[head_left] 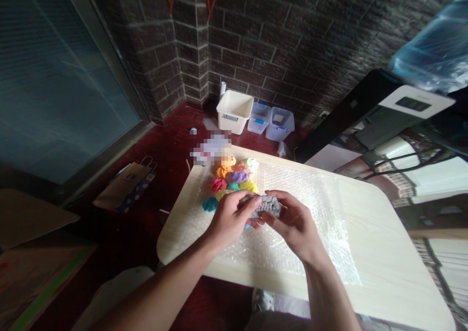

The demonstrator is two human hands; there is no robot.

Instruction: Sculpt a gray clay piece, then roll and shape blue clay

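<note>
Between my two hands is a grey lump of modelling clay point(268, 207) with a bumpy, dimpled face, held above the table. My left hand point(234, 211) grips its left end, the thumb pressed on top. On the other end my right hand point(292, 219) is closed, its thumb along the near edge and fingers behind. Just beyond my left hand lies a cluster of coloured clay lumps: orange point(223, 171), purple point(238, 176), red point(218, 184), yellow point(248, 185) and teal point(209, 204) among them. A bit of blue shows under my hands.
Bubble wrap point(314, 223) covers much of the pale wooden table point(387, 253). On the floor beyond stand a cream basket point(234, 111) and two clear plastic boxes point(280, 125). A paper bag point(124, 184) and cardboard point(40, 262) are at left; a black-and-white machine point(413, 102) is at right.
</note>
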